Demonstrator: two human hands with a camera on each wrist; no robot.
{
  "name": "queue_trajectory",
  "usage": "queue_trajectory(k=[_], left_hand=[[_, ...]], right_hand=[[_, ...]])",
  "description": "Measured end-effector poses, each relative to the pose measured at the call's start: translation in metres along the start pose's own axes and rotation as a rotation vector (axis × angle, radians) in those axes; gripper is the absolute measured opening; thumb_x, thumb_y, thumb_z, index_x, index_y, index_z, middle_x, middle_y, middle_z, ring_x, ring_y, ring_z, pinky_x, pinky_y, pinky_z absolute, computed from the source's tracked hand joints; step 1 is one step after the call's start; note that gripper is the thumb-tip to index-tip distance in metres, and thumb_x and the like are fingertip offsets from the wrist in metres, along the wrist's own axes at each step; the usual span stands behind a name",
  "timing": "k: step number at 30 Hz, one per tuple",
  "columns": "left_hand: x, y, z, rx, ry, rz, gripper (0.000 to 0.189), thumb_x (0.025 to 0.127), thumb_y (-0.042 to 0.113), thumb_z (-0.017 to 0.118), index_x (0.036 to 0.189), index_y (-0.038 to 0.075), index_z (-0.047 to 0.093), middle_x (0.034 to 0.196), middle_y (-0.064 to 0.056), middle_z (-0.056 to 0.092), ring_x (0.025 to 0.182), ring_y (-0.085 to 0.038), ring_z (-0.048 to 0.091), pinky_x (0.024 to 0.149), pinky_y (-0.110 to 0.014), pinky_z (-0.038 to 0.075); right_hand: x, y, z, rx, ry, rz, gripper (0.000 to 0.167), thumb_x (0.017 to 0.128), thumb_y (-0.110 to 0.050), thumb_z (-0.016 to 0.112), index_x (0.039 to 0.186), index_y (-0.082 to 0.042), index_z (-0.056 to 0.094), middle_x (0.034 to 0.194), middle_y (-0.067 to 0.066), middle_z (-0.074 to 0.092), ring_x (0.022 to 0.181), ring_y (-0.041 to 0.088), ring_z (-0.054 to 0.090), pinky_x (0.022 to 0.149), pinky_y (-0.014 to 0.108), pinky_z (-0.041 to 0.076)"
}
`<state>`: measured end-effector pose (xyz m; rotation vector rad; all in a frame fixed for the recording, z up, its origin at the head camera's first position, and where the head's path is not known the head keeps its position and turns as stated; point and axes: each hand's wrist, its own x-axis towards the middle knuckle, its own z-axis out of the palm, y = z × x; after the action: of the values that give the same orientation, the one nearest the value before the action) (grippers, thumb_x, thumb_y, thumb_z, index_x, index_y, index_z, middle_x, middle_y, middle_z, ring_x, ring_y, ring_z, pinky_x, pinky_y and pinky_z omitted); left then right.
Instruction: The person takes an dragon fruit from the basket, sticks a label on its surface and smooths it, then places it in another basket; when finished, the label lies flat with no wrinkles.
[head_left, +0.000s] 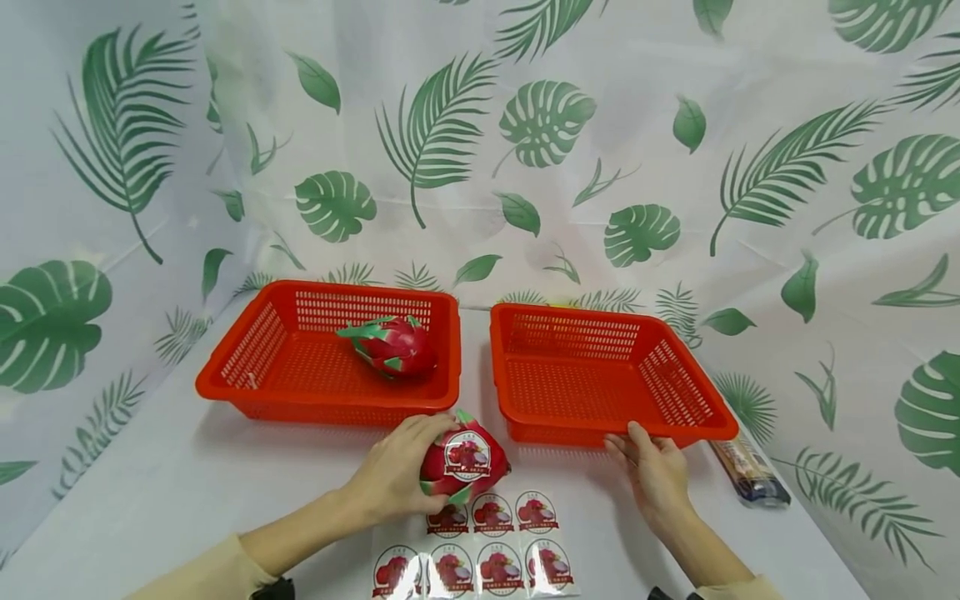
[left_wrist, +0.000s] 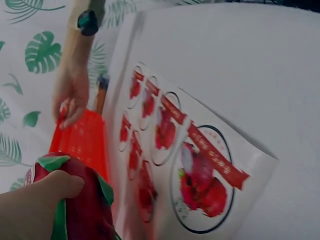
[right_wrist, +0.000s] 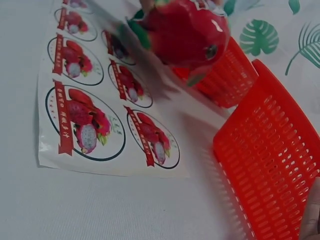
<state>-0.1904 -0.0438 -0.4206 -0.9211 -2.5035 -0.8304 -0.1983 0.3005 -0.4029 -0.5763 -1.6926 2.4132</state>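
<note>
My left hand [head_left: 397, 471] holds a dragon fruit [head_left: 492, 468] above the table, just in front of the gap between two red baskets. A round sticker [head_left: 467, 455] with a fruit picture is on its near side. With curled fingers my right hand [head_left: 662, 479] grips the front rim of the right red basket [head_left: 577, 392]. In the left wrist view, that hand [left_wrist: 72, 95] pinches the basket's rim. Below the fruit lies a sheet of round stickers [head_left: 476, 542], seen close up in the right wrist view too.
The left red basket [head_left: 300, 392] stands at the back left with another dragon fruit [head_left: 405, 346] inside. Beyond the right basket's corner lies a long packet [head_left: 753, 475], partly hidden. A leaf-patterned cloth [head_left: 465, 200] hangs behind the white table.
</note>
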Motion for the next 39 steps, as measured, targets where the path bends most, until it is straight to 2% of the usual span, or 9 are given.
queue_trajectory(k=[7, 12, 16, 22, 26, 31, 35, 39], left_hand=[[0.012, 0.013, -0.014, -0.104, 0.009, -0.054, 0.08, 0.058, 0.031, 0.086, 0.127, 0.018, 0.05, 0.124, 0.003, 0.054, 0.112, -0.013, 0.047, 0.082, -0.038, 0.051], [0.014, 0.017, -0.023, -0.17, 0.024, -0.085, 0.08, 0.058, 0.028, 0.086, 0.129, 0.02, 0.048, 0.121, 0.003, 0.054, 0.106, -0.012, 0.049, 0.079, -0.035, 0.052], [0.014, 0.017, -0.03, -0.169, 0.059, -0.095, 0.08, 0.058, 0.027, 0.086, 0.129, 0.02, 0.048, 0.12, 0.005, 0.055, 0.105, -0.012, 0.05, 0.08, -0.036, 0.052], [0.02, 0.021, -0.043, -0.15, 0.09, -0.105, 0.082, 0.058, 0.029, 0.087, 0.129, 0.021, 0.048, 0.119, 0.005, 0.055, 0.106, -0.012, 0.05, 0.081, -0.037, 0.052], [0.031, 0.026, -0.05, -0.152, 0.084, -0.095, 0.083, 0.058, 0.029, 0.088, 0.13, 0.02, 0.048, 0.12, 0.003, 0.054, 0.106, -0.012, 0.048, 0.079, -0.034, 0.053], [0.051, 0.03, -0.053, -0.166, 0.062, -0.084, 0.082, 0.061, 0.03, 0.087, 0.132, 0.019, 0.047, 0.12, 0.002, 0.053, 0.107, -0.014, 0.048, 0.077, -0.033, 0.053], [0.067, 0.032, -0.053, -0.174, 0.05, -0.073, 0.081, 0.062, 0.03, 0.087, 0.132, 0.018, 0.047, 0.12, 0.0, 0.054, 0.107, -0.015, 0.048, 0.075, -0.032, 0.053], [0.08, 0.035, -0.054, -0.192, 0.025, -0.08, 0.08, 0.063, 0.031, 0.087, 0.131, 0.016, 0.047, 0.118, 0.0, 0.055, 0.106, -0.016, 0.05, 0.075, -0.032, 0.053]], right_hand=[[0.0, -0.002, -0.006, 0.039, 0.006, -0.002, 0.04, 0.089, -0.03, 0.064, 0.106, -0.007, 0.036, 0.081, 0.004, 0.069, 0.079, 0.014, 0.068, 0.08, 0.027, 0.051], [0.003, 0.002, -0.006, -0.014, 0.025, -0.073, 0.039, 0.089, -0.025, 0.065, 0.106, -0.003, 0.039, 0.079, 0.003, 0.07, 0.075, 0.014, 0.069, 0.076, 0.027, 0.053], [0.006, 0.007, -0.004, -0.086, 0.048, -0.141, 0.037, 0.089, -0.024, 0.066, 0.105, -0.001, 0.042, 0.077, 0.002, 0.07, 0.072, 0.014, 0.069, 0.073, 0.028, 0.053], [0.009, 0.011, 0.003, -0.1, 0.068, -0.192, 0.034, 0.089, -0.021, 0.066, 0.102, -0.003, 0.04, 0.074, 0.003, 0.069, 0.069, 0.014, 0.069, 0.071, 0.028, 0.054], [0.009, 0.013, 0.003, -0.081, 0.111, -0.238, 0.039, 0.086, -0.018, 0.069, 0.101, -0.007, 0.035, 0.075, 0.004, 0.067, 0.066, 0.014, 0.069, 0.068, 0.028, 0.055], [0.008, 0.012, 0.002, -0.058, 0.19, -0.316, 0.048, 0.082, -0.013, 0.073, 0.1, -0.012, 0.028, 0.081, 0.005, 0.055, 0.061, 0.011, 0.065, 0.062, 0.026, 0.055], [0.006, 0.012, -0.001, -0.118, 0.233, -0.387, 0.052, 0.081, -0.011, 0.075, 0.104, -0.015, 0.028, 0.088, 0.009, 0.046, 0.061, 0.01, 0.059, 0.06, 0.024, 0.054], [0.004, 0.016, -0.006, -0.174, 0.226, -0.428, 0.054, 0.079, -0.013, 0.077, 0.108, -0.016, 0.031, 0.089, 0.011, 0.048, 0.063, 0.011, 0.058, 0.062, 0.024, 0.054]])
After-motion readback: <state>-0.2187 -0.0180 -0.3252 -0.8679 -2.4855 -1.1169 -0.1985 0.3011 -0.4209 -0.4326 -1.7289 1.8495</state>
